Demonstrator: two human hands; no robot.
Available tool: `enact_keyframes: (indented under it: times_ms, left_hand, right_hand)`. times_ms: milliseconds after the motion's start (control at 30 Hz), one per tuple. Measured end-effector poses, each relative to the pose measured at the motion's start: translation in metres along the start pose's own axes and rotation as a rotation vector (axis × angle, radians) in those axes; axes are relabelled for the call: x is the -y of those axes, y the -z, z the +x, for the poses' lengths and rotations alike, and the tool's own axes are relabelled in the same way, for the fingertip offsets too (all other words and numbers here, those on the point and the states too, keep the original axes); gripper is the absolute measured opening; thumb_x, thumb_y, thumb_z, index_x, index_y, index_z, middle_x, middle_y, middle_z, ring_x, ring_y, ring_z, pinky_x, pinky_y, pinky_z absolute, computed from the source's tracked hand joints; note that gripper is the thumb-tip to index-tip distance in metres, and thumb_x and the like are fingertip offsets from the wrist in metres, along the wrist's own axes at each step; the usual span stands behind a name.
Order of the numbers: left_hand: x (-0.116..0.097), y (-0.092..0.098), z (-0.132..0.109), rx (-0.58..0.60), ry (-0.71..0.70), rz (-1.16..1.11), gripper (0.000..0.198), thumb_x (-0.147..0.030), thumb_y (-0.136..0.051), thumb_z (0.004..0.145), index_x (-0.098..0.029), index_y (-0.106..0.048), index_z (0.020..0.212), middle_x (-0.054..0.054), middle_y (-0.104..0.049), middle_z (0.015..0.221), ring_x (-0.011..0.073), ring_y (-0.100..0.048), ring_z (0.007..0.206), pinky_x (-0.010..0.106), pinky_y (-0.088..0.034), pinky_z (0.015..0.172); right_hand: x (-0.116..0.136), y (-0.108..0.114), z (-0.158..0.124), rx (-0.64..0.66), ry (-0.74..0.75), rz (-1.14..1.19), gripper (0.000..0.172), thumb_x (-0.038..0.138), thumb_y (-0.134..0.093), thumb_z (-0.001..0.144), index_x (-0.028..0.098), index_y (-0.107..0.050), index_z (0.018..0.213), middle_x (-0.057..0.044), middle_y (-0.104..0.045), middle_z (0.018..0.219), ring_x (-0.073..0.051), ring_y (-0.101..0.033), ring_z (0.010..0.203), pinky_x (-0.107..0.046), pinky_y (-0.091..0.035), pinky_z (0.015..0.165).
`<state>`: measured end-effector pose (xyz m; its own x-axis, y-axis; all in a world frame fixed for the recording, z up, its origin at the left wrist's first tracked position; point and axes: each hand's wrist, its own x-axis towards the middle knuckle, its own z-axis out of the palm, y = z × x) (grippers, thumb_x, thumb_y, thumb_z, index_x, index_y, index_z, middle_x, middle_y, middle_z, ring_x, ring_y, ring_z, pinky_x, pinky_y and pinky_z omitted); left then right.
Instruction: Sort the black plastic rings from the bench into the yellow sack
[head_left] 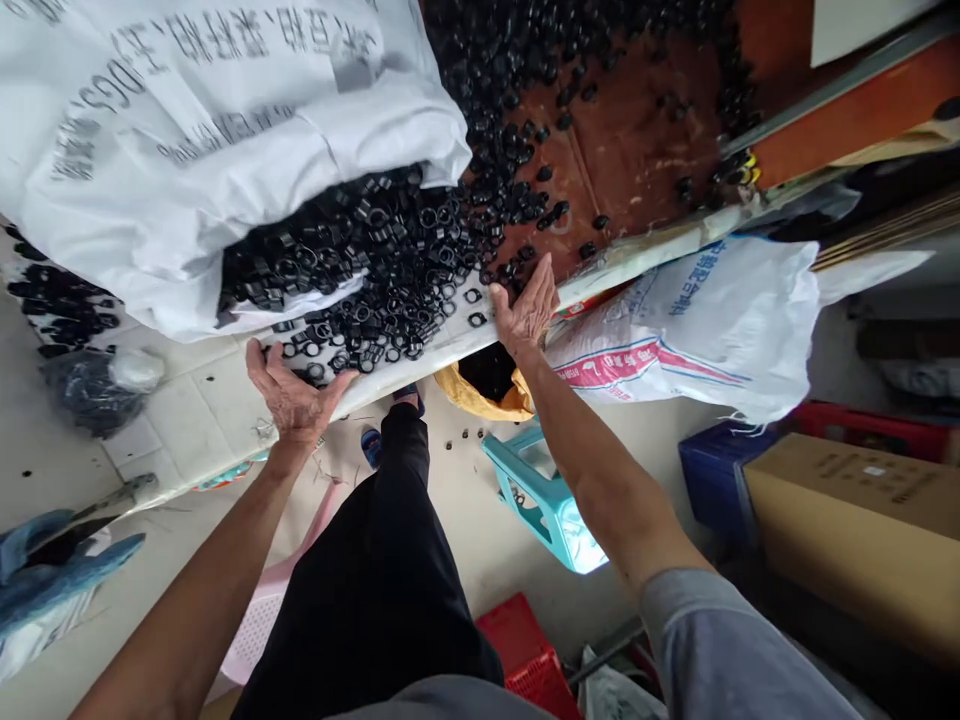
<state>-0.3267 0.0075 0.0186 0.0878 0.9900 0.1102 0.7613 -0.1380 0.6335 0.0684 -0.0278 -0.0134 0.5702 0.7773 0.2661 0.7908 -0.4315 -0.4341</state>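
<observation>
Small black plastic rings (397,270) spill in a heap from the mouth of a large white woven sack (247,160) lying on the tabletop (172,420). My left hand (296,400) rests at the table's near edge, left of the heap, with thumb and fingers spread beside the nearest rings. On the heap's right side, my right hand (529,305) lies at the same edge, fingers stretched out and thumb apart. A few loose rings sit close to its thumb. Neither hand appears to grip anything, though part of the fingertips' contact is hidden.
More small black parts (495,80) cover a reddish-brown board (622,130). Below the edge stand a yellow sack (450,388), a turquoise stool (555,510) and a full white sack (720,320). A pink chair (259,610), red crate (525,650) and cardboard box (855,530) are around me.
</observation>
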Motion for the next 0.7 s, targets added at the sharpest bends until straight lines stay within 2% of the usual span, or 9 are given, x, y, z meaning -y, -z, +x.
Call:
enact_keyframes:
  times_ms: [167,267,400,533,633,700]
  left_hand:
    - [0.002,0.0,0.001,-0.009,-0.05,-0.012,0.114,-0.064,-0.085,0.069,-0.002,-0.026,0.145,0.031,-0.013,0.159,0.0418,-0.019,0.154,0.056,-0.022,0.128]
    - [0.006,0.0,0.003,0.015,-0.085,0.053,0.112,-0.07,-0.079,0.073,0.004,-0.027,0.139,0.032,-0.013,0.155,0.0443,-0.019,0.152,0.06,-0.02,0.125]
    - [0.009,0.003,0.003,-0.014,-0.174,0.146,0.104,-0.074,-0.067,0.08,0.008,-0.032,0.135,0.028,-0.021,0.15,0.0416,-0.026,0.148,0.058,-0.025,0.121]
    - [0.005,0.004,0.002,-0.125,-0.223,0.138,0.094,-0.075,-0.066,0.082,0.001,-0.041,0.132,0.021,-0.037,0.145,0.0385,-0.04,0.141,0.062,-0.034,0.115]
    - [0.001,0.005,0.001,-0.201,-0.246,0.147,0.085,-0.077,-0.056,0.088,-0.003,-0.046,0.128,0.017,-0.045,0.138,0.0395,-0.044,0.138,0.071,-0.033,0.111]
    - [-0.004,0.006,-0.002,-0.222,-0.252,0.209,0.087,-0.08,-0.042,0.092,-0.001,-0.046,0.127,0.016,-0.047,0.134,0.0366,-0.045,0.138,0.072,-0.031,0.112]
  right_hand:
    - [-0.003,0.0,0.002,-0.006,-0.043,0.006,0.085,0.064,-0.04,0.103,0.006,-0.02,0.162,-0.025,-0.02,0.167,-0.032,-0.019,0.156,-0.061,-0.02,0.123]
    - [-0.002,0.0,0.002,-0.011,-0.073,0.016,0.083,0.06,-0.037,0.106,0.002,-0.018,0.161,-0.024,-0.019,0.168,-0.026,-0.014,0.157,-0.055,-0.015,0.125]
    - [-0.005,-0.003,0.002,-0.054,-0.071,0.036,0.097,0.07,-0.041,0.101,0.001,-0.012,0.162,-0.02,-0.021,0.169,-0.022,-0.016,0.155,-0.047,-0.015,0.128]
    - [-0.013,0.002,0.009,-0.047,0.005,0.165,0.105,0.078,-0.039,0.098,0.0,-0.006,0.16,-0.019,-0.018,0.17,-0.019,-0.009,0.154,-0.049,-0.01,0.129]
    - [-0.029,0.017,0.002,-0.092,0.106,0.348,0.089,0.069,-0.036,0.104,0.01,-0.002,0.163,-0.012,-0.013,0.171,-0.017,-0.006,0.157,-0.044,-0.009,0.131]
    - [-0.048,0.026,-0.026,-0.081,0.136,0.442,0.075,0.058,-0.026,0.109,0.019,0.008,0.163,-0.008,-0.002,0.171,-0.023,0.001,0.16,-0.049,-0.009,0.131]
